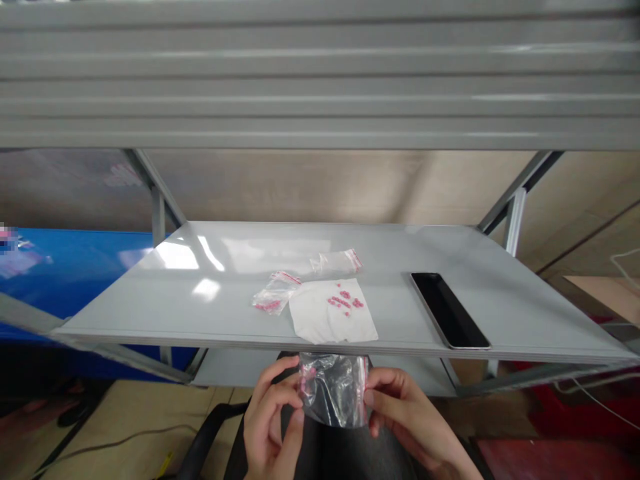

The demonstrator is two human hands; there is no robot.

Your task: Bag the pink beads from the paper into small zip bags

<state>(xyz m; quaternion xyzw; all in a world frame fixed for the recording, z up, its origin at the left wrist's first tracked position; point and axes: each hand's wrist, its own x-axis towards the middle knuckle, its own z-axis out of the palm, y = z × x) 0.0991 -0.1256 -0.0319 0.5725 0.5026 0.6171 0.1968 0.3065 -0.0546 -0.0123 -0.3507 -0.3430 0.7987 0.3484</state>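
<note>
At a counter (395,257), pinching a bag (334,393) by opposite edges in closed left fingers (283,396) and right fingers (387,378); likely light, limp, best held there.

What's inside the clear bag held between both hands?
Small pink pieces show inside the clear bag, toward the left hand; anything its fingertips cover is hidden.

No writing seems legible anywhere here.

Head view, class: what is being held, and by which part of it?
A clear zip bag: the right hand pinches its red-striped edge, and the left hand holds the opposite end, where small pink pieces gather.
</note>
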